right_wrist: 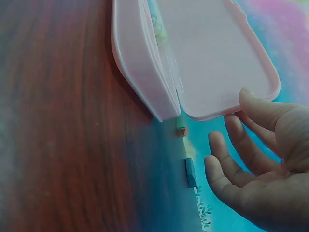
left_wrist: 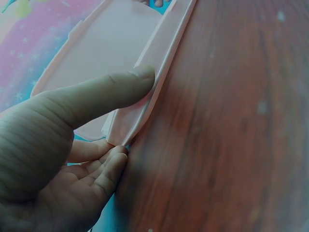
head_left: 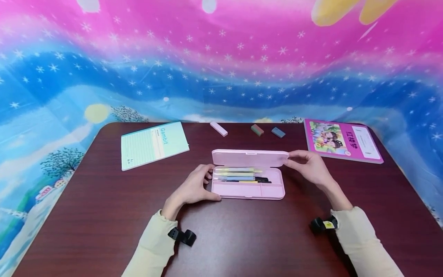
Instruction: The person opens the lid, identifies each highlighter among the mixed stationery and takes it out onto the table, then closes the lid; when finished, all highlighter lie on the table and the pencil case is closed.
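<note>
A pink pencil case (head_left: 238, 189) lies open near the middle of the surface (head_left: 249, 234), its long axis running left to right across the person's front. Its rear compartment holds several slim pens (head_left: 238, 175), yellow, blue and black among them, laid roughly lengthwise and crowded toward the left, some with dark ends to the right; a divider splits the front strip into a longer left and a shorter right compartment. The lid (head_left: 249, 158) stands raised along the far long side, its inner face toward the person. The left hand (head_left: 194, 187) grips the case's left end, thumb at the near corner and fingers bent about the end wall. The right hand (head_left: 311, 167) pinches the lid's right edge between thumb and fingers. Beyond the lid, short of the surface's far edge, sit a pale pink block (head_left: 219, 129), a red-green block (head_left: 257, 130) and a blue block (head_left: 278, 132), all apart. A green notebook (head_left: 154, 146) lies slanted at far left, a magenta book (head_left: 342, 140) at far right. Broad room spreads between the case's near edge and the person, flanked by the forearms.
</note>
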`<state>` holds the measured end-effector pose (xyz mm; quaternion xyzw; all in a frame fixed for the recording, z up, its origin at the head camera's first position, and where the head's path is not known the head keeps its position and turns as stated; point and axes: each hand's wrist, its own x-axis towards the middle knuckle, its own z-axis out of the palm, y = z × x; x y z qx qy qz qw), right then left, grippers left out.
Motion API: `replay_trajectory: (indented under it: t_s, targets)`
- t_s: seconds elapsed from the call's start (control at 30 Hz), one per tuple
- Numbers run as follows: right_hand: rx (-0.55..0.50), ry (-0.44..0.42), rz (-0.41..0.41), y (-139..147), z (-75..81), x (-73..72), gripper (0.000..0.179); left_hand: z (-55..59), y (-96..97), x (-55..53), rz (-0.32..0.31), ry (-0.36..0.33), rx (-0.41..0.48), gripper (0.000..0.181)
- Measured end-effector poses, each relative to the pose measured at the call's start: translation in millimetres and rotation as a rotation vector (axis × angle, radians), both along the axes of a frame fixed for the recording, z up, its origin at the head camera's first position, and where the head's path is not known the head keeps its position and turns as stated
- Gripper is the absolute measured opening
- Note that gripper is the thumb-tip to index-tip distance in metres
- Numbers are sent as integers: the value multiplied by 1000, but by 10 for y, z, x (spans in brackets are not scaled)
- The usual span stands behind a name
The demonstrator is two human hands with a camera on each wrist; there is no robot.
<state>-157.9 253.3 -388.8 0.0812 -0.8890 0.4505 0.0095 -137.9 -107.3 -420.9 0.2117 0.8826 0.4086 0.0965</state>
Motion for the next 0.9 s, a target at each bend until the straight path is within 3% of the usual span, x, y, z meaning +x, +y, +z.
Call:
replay_trajectory:
  t_s: [0.23,0.63,0.9]
  targets:
    - [-151,-101,33,20,-44,-195,31,0,0,-2,0,-5,3,82]
    - [-271,-182,-26,-48,-201,-386,37,-35,-7,-8,-5,4,10,81]
    - [-245,-283,-21,-53,-195,-446,41,-22,-17,-8,1,6,3,81]
